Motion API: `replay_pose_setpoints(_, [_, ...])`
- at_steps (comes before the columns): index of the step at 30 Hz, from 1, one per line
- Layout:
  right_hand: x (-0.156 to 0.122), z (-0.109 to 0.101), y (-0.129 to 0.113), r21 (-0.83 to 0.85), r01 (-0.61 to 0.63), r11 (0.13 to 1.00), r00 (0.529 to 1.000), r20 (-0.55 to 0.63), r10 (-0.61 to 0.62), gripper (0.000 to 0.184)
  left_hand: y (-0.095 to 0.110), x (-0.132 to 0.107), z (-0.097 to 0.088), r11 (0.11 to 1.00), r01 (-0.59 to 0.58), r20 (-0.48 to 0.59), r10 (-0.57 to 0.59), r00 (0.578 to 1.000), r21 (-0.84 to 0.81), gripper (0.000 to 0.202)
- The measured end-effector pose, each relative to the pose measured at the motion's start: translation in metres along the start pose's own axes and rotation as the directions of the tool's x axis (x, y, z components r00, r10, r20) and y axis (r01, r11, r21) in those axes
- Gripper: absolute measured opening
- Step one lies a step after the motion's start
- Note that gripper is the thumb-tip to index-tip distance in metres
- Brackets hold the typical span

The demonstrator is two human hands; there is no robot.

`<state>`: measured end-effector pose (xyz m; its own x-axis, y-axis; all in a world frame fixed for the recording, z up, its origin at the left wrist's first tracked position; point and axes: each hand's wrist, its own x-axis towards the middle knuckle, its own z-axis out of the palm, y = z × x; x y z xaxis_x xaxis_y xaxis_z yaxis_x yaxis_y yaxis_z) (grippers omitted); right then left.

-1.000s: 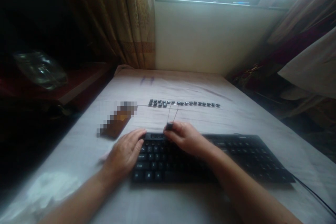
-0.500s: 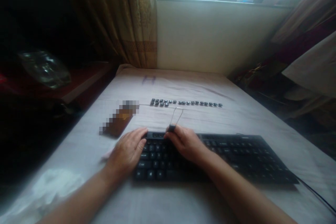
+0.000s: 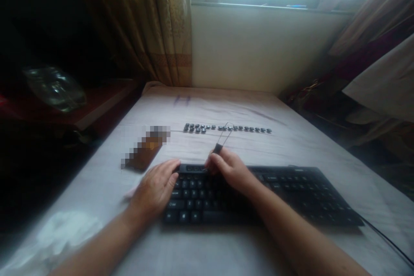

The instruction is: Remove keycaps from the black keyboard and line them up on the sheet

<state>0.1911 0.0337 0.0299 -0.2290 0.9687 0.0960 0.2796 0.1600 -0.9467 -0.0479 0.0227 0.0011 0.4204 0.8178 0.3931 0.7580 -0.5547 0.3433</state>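
A black keyboard (image 3: 297, 200) lies across the white cloth in front of me. My left hand (image 3: 154, 183) grips its left edge, with the fingers at the far corner and the thumb along the side by the keys. Above the far edge of the keyboard, my right hand (image 3: 228, 167) is closed around the black handle of a wire keycap puller (image 3: 218, 148). The two wire prongs point up and away from the keys, with no keycap visible in them. Beyond, loose black keycaps (image 3: 197, 127) lie in rows. My right hand and forearm hide the middle keys.
A brown, partly blurred-out flat object (image 3: 145, 151) lies left of the keyboard. A cable (image 3: 384, 235) runs off at the right. A dark red surface (image 3: 106, 95) holding a clear glass-like object (image 3: 56, 88) stands at the left. A curtain (image 3: 171, 21) and wall are behind.
My right hand has lifted slightly and turned the keycap puller, so its prongs now lean to the right. My left hand stays on the keyboard. The view has shifted a little.
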Motion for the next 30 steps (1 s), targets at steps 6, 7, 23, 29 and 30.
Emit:
replay_pose_setpoints(6, [0.004,-0.006,-0.001,0.205,-0.082,0.975,0.997,0.006,0.083,0.032,-0.001,0.0,0.001,0.999,-0.029,-0.014,0.029,0.999,0.028,0.036])
replay_pose_setpoints(7, [0.004,-0.005,-0.001,0.205,-0.075,0.976,0.997,0.008,0.075,0.033,0.0,-0.001,0.001,0.999,-0.04,-0.029,0.041,0.999,0.031,0.035])
replay_pose_setpoints(23, [-0.019,0.029,-0.031,-0.14,0.468,0.873,0.881,0.0,-0.473,0.014,0.008,-0.007,-0.011,0.978,-0.147,-0.106,0.132,0.985,-0.15,0.024])
replay_pose_setpoints(29, [-0.019,0.034,-0.028,-0.145,0.49,0.86,0.869,0.004,-0.494,0.013,0.01,-0.008,-0.01,0.964,-0.127,-0.112,0.103,0.988,-0.233,0.017])
replay_pose_setpoints(30, [-0.019,0.034,-0.028,-0.146,0.49,0.859,0.869,0.004,-0.495,0.013,0.011,-0.008,-0.01,0.962,-0.121,-0.116,0.095,0.989,-0.245,0.016])
